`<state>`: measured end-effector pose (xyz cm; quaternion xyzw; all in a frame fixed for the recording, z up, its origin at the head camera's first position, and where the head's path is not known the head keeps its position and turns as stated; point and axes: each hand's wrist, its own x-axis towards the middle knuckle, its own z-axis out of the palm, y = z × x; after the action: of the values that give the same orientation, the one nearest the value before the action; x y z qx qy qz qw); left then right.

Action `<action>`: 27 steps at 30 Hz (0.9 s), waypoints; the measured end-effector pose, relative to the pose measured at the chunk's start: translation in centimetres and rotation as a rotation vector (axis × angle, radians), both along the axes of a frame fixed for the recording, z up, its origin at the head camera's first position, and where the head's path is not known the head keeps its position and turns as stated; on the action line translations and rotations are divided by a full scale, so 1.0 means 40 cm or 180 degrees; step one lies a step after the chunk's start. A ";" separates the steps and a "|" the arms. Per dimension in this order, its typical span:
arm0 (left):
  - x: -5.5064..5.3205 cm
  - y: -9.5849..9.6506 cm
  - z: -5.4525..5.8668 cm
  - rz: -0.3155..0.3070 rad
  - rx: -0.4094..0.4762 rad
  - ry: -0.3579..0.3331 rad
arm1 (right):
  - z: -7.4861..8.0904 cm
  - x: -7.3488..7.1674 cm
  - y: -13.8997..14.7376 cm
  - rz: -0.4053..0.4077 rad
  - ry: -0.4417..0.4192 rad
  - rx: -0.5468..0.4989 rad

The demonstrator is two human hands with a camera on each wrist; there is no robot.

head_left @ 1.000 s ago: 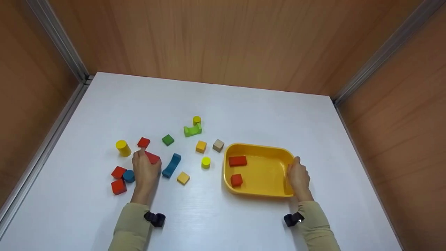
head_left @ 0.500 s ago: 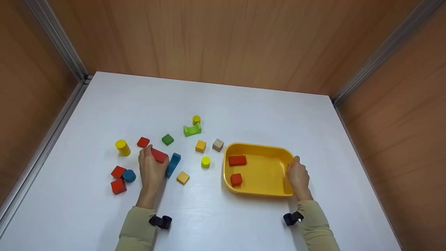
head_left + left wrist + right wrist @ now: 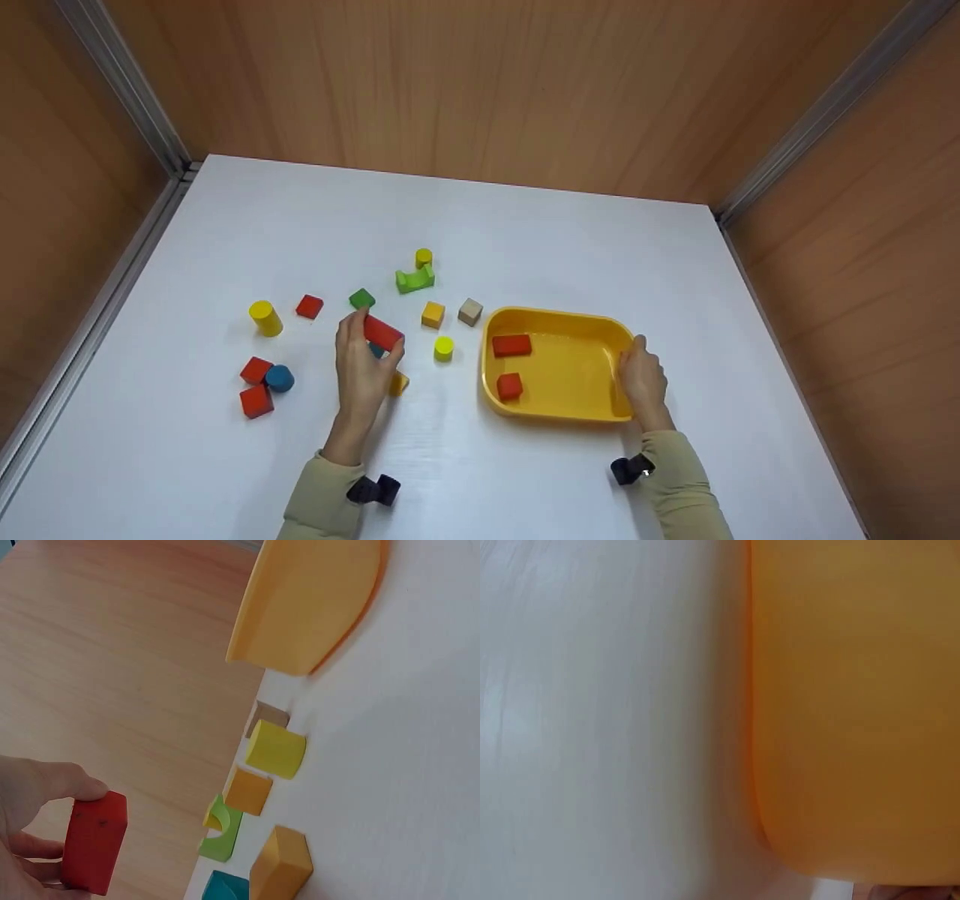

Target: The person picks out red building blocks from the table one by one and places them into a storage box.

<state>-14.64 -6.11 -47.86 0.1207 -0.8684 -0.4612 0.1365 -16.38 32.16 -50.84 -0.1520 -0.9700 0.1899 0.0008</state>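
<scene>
My left hand (image 3: 365, 375) pinches a red rectangular block (image 3: 383, 332) between thumb and fingers, above the table. In the left wrist view the red block (image 3: 95, 841) shows small dark marks on one face. Partly hidden under that hand are a blue curved block (image 3: 376, 350) and a pale yellow block (image 3: 399, 383). My right hand (image 3: 643, 381) grips the right rim of a yellow plastic tray (image 3: 574, 416). Inside the tray, on its left side, lie a red rectangular block (image 3: 511, 346) and a red cube (image 3: 509, 386).
Left of the tray sit a wooden cube (image 3: 470, 312), an orange-yellow cube (image 3: 433, 315), a yellow cylinder (image 3: 443, 349) and a green arch (image 3: 415, 280). Further left lie several red blocks (image 3: 256, 401), a blue cylinder (image 3: 280, 378) and a tall yellow cylinder (image 3: 265, 318). Wooden panels (image 3: 465, 90) enclose the table.
My left hand has lifted the red rectangular block from among the others and carried it right, toward the tray. The right hand and tray have stayed put.
</scene>
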 end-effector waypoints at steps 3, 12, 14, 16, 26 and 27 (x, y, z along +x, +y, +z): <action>0.010 0.021 0.015 -0.0087 0.0006 0.0180 | -0.001 0.000 -0.001 -0.0005 -0.0024 -0.0012; 0.044 0.084 0.054 -0.0319 0.0023 0.0537 | -0.003 0.000 0.001 0.0068 0.0065 0.0061; 0.050 0.100 0.061 -0.0359 0.0014 0.0561 | -0.002 0.000 0.002 0.0060 0.0032 0.0045; 0.055 0.117 0.068 -0.0410 0.0015 0.0571 | -0.002 0.001 0.003 0.0049 -0.0004 0.0039; 0.067 0.207 0.073 -0.0888 0.0018 0.0648 | -0.004 -0.004 0.001 -0.0017 -0.0003 0.0059; 0.067 0.215 0.071 -0.0936 0.0008 0.0690 | -0.004 -0.004 0.001 -0.0021 -0.0005 0.0067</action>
<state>-11.95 2.49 -45.01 -0.0578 -0.8563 -0.4875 0.1601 -16.54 32.20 -51.00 -0.1552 -0.9714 0.1796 0.0023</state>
